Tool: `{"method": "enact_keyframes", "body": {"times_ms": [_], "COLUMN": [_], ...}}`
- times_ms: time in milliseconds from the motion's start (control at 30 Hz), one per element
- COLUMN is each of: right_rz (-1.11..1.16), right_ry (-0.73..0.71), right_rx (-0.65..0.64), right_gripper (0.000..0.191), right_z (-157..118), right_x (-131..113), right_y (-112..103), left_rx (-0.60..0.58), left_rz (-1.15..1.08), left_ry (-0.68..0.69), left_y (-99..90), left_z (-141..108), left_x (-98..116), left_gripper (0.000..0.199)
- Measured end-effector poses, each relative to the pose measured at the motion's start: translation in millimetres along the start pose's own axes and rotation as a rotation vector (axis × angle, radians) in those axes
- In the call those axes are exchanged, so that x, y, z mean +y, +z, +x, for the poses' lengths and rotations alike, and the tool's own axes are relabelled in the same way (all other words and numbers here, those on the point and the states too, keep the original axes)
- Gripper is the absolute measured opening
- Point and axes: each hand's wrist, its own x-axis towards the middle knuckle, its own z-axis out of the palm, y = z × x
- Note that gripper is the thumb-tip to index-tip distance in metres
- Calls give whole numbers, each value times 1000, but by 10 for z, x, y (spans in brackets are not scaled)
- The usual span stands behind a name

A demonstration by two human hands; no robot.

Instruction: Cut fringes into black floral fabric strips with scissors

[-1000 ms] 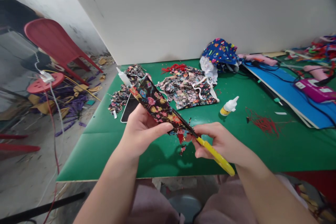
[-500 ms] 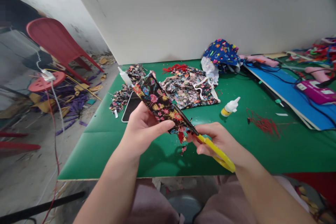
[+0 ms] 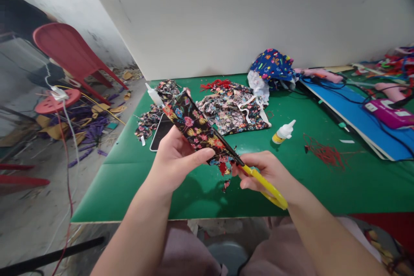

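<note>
A strip of black floral fabric [image 3: 197,127] is pinched between the thumb and fingers of my left hand [image 3: 177,155], held tilted above the table. My right hand [image 3: 261,168] grips yellow-handled scissors [image 3: 265,185]. The dark blades lie along the fabric's right edge, close to its lower end. Small red and floral scraps hang by that end, near my right fingertips. Behind my left hand a phone or tablet [image 3: 158,133] with a dark screen lies partly hidden. More black floral fabric [image 3: 229,110] is heaped farther back.
A glue bottle [image 3: 283,131] stands on the green table [image 3: 129,189], near tangled red thread [image 3: 326,153]. Another white bottle [image 3: 154,95] is at back left. Blue patterned cloth [image 3: 273,67], a blue board [image 3: 349,108] and pink glue guns [image 3: 323,74] are at back right.
The scissors' handles have shifted very slightly up and left with my right hand. The fabric and my left hand stay almost where they were.
</note>
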Motion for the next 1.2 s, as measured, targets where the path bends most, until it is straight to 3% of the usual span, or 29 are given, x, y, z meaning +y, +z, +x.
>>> {"method": "enact_keyframes", "body": {"times_ms": [767, 967, 1200], "right_rz": [-31, 150, 114], "right_ry": [46, 148, 151], "right_rx": [45, -108, -193], "right_gripper": [57, 75, 62], "right_z": [12, -16, -36], "right_x": [-3, 9, -44], "right_y": [25, 21, -14], "left_rx": [8, 63, 85], "left_rz": [-32, 19, -23], "left_ry": [-42, -48, -56], "left_y": [19, 21, 34], "left_z": [-5, -2, 3], "left_x": [35, 49, 62], "left_gripper": [44, 40, 34]}}
